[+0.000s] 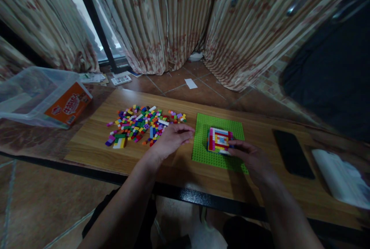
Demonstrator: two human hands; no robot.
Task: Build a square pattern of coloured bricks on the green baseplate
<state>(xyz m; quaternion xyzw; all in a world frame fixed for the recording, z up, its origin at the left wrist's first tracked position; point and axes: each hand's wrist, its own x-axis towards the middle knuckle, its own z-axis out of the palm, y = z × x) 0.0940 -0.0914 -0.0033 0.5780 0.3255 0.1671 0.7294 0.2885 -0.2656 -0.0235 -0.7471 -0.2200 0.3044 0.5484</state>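
A square, layered structure of toy building bricks [221,140] in pink, yellow, red, white and blue stands on a green studded baseplate [200,152]. My right hand [251,157] is at the structure's right side, thumb and forefinger closed on its edge. Just off the plate's left edge, my left hand [173,138] has its fingertips pinched together. Whatever may lie between them is too small to make out. Behind and left of that hand spreads a pile of loose coloured bricks [135,122], partly covered by it.
The wooden table [95,141] carries a clear plastic box [37,102] with an orange label at the left. Right of the baseplate lies a black phone-like slab [293,152], then a white packet [338,172]. Patterned curtains [162,21] hang beyond the table.
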